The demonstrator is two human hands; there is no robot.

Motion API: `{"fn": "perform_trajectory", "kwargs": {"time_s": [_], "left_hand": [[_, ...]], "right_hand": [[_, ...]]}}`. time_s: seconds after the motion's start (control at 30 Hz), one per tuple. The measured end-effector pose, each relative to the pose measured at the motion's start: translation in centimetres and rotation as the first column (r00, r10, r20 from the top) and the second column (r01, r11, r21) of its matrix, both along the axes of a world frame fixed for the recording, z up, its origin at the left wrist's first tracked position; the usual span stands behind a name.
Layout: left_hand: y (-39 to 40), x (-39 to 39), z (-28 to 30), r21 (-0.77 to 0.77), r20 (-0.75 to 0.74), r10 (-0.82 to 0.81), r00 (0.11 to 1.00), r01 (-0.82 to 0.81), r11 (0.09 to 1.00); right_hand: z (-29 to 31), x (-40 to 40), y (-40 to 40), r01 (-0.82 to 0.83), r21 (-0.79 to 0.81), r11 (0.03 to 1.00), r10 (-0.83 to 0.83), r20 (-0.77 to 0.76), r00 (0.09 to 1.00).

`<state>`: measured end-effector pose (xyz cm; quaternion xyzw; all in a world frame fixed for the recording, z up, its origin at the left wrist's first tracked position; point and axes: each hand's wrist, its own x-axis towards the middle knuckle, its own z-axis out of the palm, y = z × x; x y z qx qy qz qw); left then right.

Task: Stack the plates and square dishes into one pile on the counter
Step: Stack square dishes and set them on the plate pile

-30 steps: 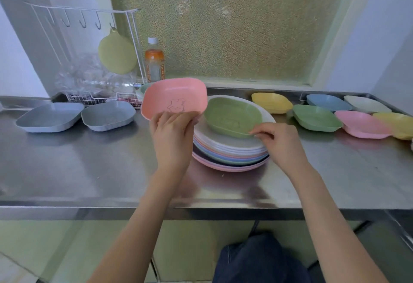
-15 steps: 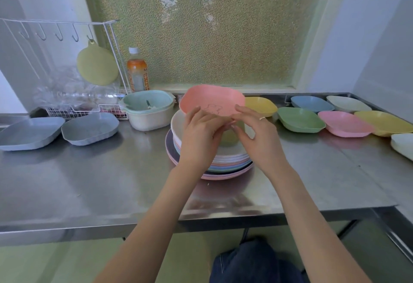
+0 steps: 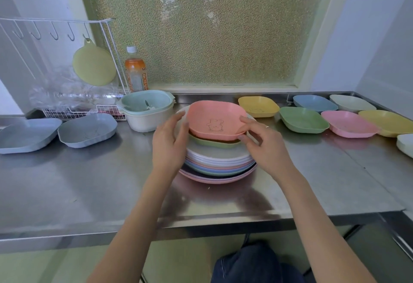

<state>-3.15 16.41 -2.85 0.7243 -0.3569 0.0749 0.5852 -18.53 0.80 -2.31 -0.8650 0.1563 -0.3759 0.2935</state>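
Right hand [image 3: 266, 148] pinches pink square plastic dish [image 3: 215, 120], bear outline inside, atop green square dish [image 3: 214, 143]; left hand [image 3: 169, 146] open at its 9 o'clock.

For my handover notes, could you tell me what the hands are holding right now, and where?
The right hand pinches the pink square dish at its near right rim; the left hand is open beside it, holding nothing.

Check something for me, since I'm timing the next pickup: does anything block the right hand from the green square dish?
Nothing visible does. Bare counter lies between the right hand and the green square dish, beside the yellow dish.
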Motion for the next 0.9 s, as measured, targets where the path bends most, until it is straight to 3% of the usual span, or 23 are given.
{"fn": "perform_trajectory", "kwargs": {"time_s": [0.13, 0.4, 0.47, 0.53, 0.63, 0.7, 0.8, 0.9], "left_hand": [[-0.7, 0.0, -0.7, 0.028, 0.071, -0.002, 0.997, 0.0, 1.0], [-1.0, 0.0, -1.2, -0.036, 0.128, 0.01, 0.992, -0.005, 0.999], [-0.4, 0.4, -1.2, -0.027, 0.13, -0.034, 0.991, 0.038, 0.999], [0.7, 1.5, -1.4, -0.005, 0.16, -0.033, 0.987, 0.035, 0.999], [3.4, 4.5, -2.1, 0.014, 0.059, 0.152, 0.987, -0.153, 0.988], [5.7, 7.1, -3.0, 0.107, -0.014, 0.319, 0.948, -0.316, 0.943], [9.1, 10.3, -3.9, 0.258, 0.006, 0.477, 0.879, -0.463, 0.848], [10.6, 12.3, -4.1, 0.435, 0.095, 0.518, 0.85, -0.504, 0.747]], "right_hand": [[-0.2, -0.4, -0.1, -0.014, -0.031, 0.999, 0.012, -0.062, 0.998], [-0.3, -0.6, 0.5, -0.102, 0.133, 0.986, 0.119, -0.125, 0.985], [-0.4, -0.5, 0.5, -0.133, 0.208, 0.969, 0.152, -0.077, 0.985], [-0.5, -0.3, 0.7, -0.173, 0.308, 0.936, 0.161, 0.064, 0.985], [-1.2, 0.0, 0.6, -0.143, 0.415, 0.898, 0.033, 0.26, 0.965], [-2.2, 0.2, 0.2, -0.091, 0.496, 0.864, -0.082, 0.316, 0.945], [-4.1, 0.8, 0.1, -0.058, 0.556, 0.829, -0.134, 0.3, 0.944], [-4.8, 1.3, 0.1, -0.037, 0.555, 0.831, -0.133, 0.261, 0.956]]}}
